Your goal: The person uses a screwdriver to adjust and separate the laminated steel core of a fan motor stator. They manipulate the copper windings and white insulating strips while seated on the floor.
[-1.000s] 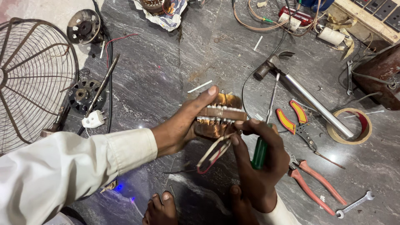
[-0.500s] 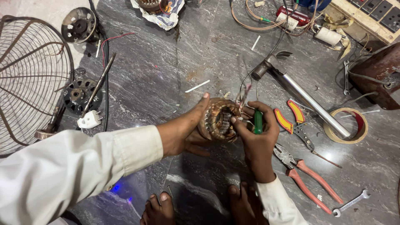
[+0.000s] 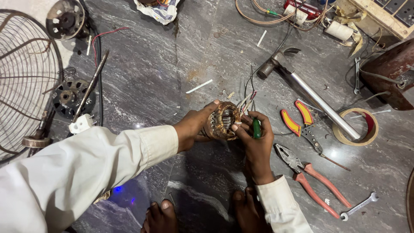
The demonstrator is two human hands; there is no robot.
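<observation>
A round motor stator (image 3: 223, 120) with coppery windings is held just above the grey marbled floor (image 3: 164, 77), near the middle of the view. It is gripped from its left side by the left hand (image 3: 193, 128), thumb over the top rim and fingers curled beneath. The right hand (image 3: 254, 142) is pressed against the stator's right side; a green-handled screwdriver (image 3: 256, 127) is clasped in that hand, upright between thumb and fingers, while the fingertips (image 3: 236, 127) touch the stator's rim. Thin wires (image 3: 248, 98) are seen rising from the stator's upper right edge.

Both arms are covered by white sleeves (image 3: 86, 168). Bare toes (image 3: 160, 215) are visible below the stator, at the bottom edge.

Right of the stator, a claw hammer (image 3: 302, 88) with a metal shaft is laid diagonally, its handle end resting across a roll of tape (image 3: 355, 127). Between stator and tape lie pliers with red and yellow handles (image 3: 297, 118). Lower right of the stator, pliers with pink handles (image 3: 312, 179) are laid, and beyond them a small spanner (image 3: 359, 206).

Far left of the stator, a wire fan guard (image 3: 23, 77) is seen, with a dark round motor part (image 3: 68, 97) and a metal rod (image 3: 90, 86) between guard and stator. A white plug (image 3: 81, 124) lies just left of the sleeve.
</observation>
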